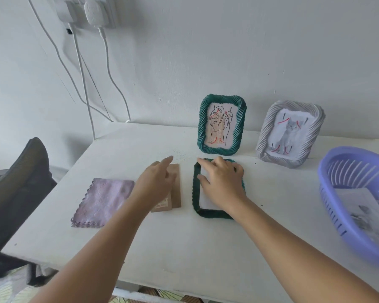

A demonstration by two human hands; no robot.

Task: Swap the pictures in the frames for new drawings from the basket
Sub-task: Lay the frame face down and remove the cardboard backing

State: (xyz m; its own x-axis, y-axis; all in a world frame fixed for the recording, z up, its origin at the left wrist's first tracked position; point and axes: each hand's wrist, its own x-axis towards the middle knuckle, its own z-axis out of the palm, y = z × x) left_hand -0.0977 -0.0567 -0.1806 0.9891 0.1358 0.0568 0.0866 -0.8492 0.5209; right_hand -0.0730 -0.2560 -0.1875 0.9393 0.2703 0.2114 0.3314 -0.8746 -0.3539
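Starting from the left, the left hand [157,182] hovers, fingers straight, over the brown backing board [176,189]; the right hand [222,182] presses spread fingers on white paper inside the face-down green frame [196,191]. Square the paper before fitting the board. More drawings wait in the basket [337,206].

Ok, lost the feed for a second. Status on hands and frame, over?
Left hand open over brown backing board. Right hand flat on white sheet in face-down green frame. Purple cloth lies left, clear of frame.
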